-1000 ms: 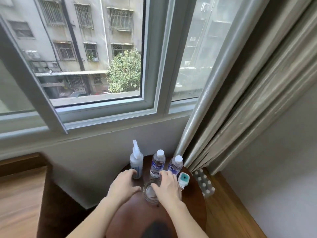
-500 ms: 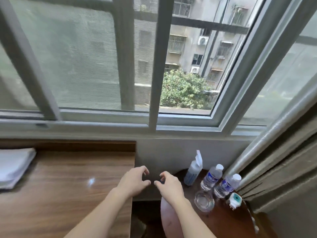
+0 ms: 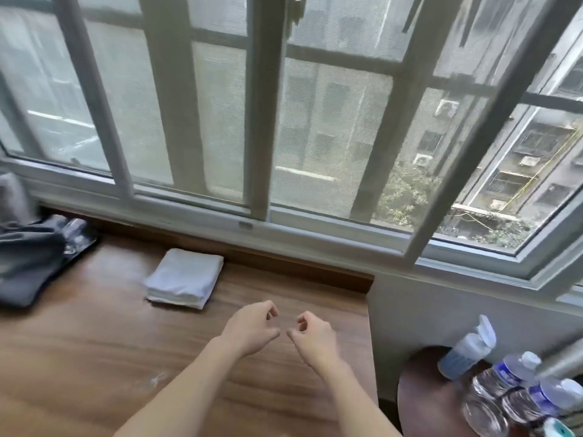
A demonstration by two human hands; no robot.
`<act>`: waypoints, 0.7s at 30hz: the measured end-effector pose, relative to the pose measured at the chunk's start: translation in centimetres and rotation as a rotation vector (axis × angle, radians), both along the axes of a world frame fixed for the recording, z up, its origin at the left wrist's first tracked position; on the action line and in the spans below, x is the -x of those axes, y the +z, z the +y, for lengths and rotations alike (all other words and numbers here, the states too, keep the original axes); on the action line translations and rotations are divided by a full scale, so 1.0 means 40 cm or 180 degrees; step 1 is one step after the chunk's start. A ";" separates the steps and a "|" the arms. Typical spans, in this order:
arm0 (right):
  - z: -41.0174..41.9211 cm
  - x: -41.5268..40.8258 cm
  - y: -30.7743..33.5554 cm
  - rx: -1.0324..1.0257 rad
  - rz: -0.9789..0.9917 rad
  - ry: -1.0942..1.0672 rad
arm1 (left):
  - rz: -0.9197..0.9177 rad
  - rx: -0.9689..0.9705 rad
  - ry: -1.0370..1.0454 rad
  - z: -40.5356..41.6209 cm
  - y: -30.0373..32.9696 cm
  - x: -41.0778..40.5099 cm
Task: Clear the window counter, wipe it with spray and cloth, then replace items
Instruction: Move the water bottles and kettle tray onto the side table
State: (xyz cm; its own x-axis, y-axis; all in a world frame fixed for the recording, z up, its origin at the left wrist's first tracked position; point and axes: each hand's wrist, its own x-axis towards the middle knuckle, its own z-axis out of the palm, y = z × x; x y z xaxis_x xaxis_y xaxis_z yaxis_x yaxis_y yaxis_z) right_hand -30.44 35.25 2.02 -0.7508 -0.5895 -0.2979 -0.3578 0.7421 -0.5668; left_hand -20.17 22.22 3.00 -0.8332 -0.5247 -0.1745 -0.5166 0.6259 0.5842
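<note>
On the round side table (image 3: 419, 386) at lower right stand a spray bottle (image 3: 467, 350) with liquid low in it, two water bottles (image 3: 504, 378) and a glass (image 3: 484, 416), blurred. A folded white cloth (image 3: 184, 274) lies on the wooden worktop (image 3: 79, 357) near the window, well apart from both hands. The left hand (image 3: 250, 329) and right hand (image 3: 310, 337) hover over the worktop, close together, fingers loosely curled, holding nothing. A dark bag (image 3: 28, 260) sits far left.
</note>
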 end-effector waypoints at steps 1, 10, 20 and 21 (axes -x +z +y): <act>-0.033 -0.029 0.003 0.0003 0.0002 0.0043 | -0.0006 -0.0019 0.0053 -0.031 0.003 -0.034; -0.275 -0.201 0.011 0.0083 -0.0129 0.0534 | 0.0007 -0.0131 0.0555 -0.237 -0.007 -0.237; -0.551 -0.240 -0.028 0.0120 -0.0226 0.1002 | -0.0040 -0.0135 0.0992 -0.452 -0.044 -0.306; -0.579 -0.243 -0.030 0.0129 -0.0243 0.1041 | -0.0041 -0.0152 0.1030 -0.477 -0.048 -0.314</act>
State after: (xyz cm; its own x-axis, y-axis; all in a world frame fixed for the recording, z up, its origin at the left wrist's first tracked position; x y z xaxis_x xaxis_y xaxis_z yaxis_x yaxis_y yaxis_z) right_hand -20.72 12.07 0.81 -0.4962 -0.8081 -0.3175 -0.5286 0.5713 -0.6278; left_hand -7.63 3.15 1.09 -0.6222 -0.7528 -0.2148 -0.6917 0.4001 0.6012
